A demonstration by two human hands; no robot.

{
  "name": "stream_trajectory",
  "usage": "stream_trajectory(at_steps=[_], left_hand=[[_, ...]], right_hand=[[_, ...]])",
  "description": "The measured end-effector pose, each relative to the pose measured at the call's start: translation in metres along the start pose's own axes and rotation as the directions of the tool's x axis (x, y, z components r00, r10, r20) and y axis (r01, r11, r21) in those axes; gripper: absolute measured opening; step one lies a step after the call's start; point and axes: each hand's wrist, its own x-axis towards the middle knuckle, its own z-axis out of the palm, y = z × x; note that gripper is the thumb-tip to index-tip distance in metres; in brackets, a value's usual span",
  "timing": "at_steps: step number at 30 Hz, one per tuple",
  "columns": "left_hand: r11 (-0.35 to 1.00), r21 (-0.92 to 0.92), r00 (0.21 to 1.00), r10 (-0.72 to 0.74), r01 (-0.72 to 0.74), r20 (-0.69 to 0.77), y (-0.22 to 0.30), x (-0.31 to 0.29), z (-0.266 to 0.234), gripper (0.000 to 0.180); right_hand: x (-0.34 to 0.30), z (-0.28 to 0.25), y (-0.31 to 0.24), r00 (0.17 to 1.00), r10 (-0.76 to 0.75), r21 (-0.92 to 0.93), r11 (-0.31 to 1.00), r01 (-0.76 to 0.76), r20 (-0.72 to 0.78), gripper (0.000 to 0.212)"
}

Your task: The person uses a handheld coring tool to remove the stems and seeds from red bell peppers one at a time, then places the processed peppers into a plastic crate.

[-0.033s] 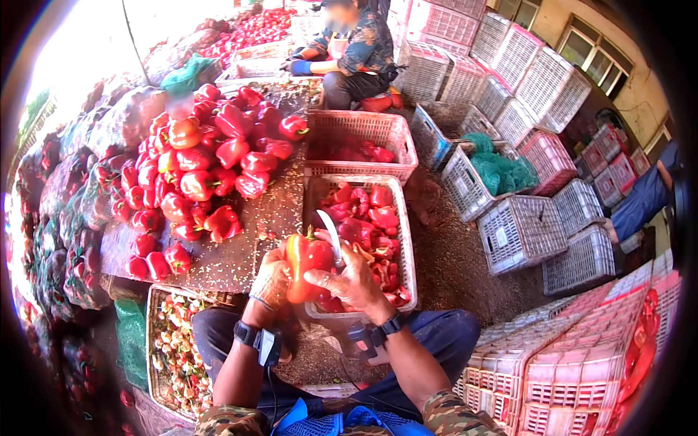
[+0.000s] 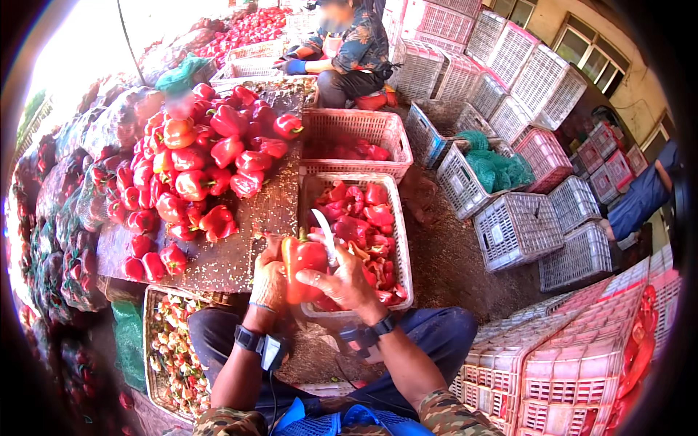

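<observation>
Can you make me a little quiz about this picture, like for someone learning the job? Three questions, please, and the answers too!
1. What curved tool is in the person's right hand?

2. True or false: the left hand holds a mostly red pepper.

3. What colour is the netting bunched up in the white crate to the right?
A) yellow
B) green
C) black

Key:
1. A knife.
2. True.
3. B.
</observation>
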Motion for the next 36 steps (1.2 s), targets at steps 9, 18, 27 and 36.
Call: stream_trajectory(at_steps=[9, 18, 27, 36], left_hand=[[0.889, 0.428, 0.947, 0.260, -0.159, -0.188, -0.008, -0.030, 0.045, 0.040], [0.795, 0.606, 0.987, 0.110, -0.016, -0.117, -0.005, -0.018, 0.024, 0.042], [0.883, 0.468, 0.994, 0.074, -0.027, -0.083, -0.034, -0.001, -0.004, 0.021], [0.655, 0.755, 0.967, 0.213, -0.036, -0.139, -0.045, 0.026, 0.008, 0.016]], right_hand=[[-0.005, 0.005, 0.006, 0.992, -0.124, -0.172, 0.978, 0.120, -0.008, 0.055], [-0.009, -0.007, 0.006, 0.993, 0.114, -0.019, 0.993, -0.114, -0.005, 0.047], [-0.030, -0.019, 0.072, 0.949, 0.314, 0.322, 0.901, -0.291, -0.020, 0.042], [0.000, -0.032, 0.018, 0.999, -0.002, -0.588, 0.809, 0.023, 0.036, 0.081]])
